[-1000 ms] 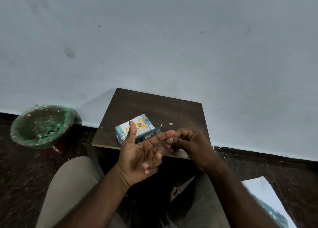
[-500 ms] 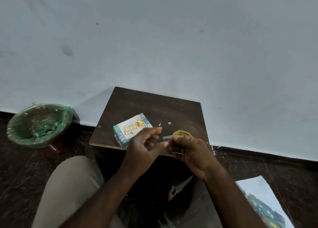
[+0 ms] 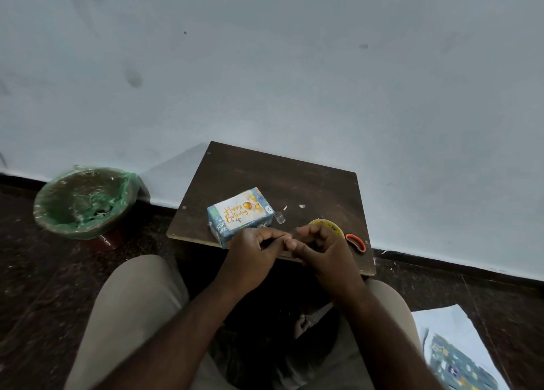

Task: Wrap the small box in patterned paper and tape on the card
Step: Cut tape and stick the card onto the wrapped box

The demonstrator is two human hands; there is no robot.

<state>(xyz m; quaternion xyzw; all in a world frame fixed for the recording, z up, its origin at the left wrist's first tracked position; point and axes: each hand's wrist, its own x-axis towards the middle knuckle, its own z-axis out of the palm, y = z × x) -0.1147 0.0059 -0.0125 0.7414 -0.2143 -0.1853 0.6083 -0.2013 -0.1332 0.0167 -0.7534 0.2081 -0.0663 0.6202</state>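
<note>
The small box (image 3: 240, 217), wrapped in blue patterned paper, lies on the dark wooden board (image 3: 294, 180) with a white "Happy Birthday" card on its top face. My left hand (image 3: 253, 251) and my right hand (image 3: 321, 248) meet just in front of the box, fingertips together, pinching a small clear piece of tape (image 3: 290, 236) between them. A yellow tape roll (image 3: 329, 225) lies behind my right hand, partly hidden by it. A short clear tape scrap (image 3: 279, 217) sticks at the box's right end.
Orange-handled scissors (image 3: 356, 242) lie at the board's right edge. A bin with a green liner (image 3: 85, 201) stands on the floor at left. Spare patterned paper (image 3: 459, 360) lies on the floor at lower right. A wall rises right behind the board.
My left hand turned from palm-up and spread to fingers curled, pinching the tape piece with the right. Both hands moved slightly forward, uncovering the card on the box.
</note>
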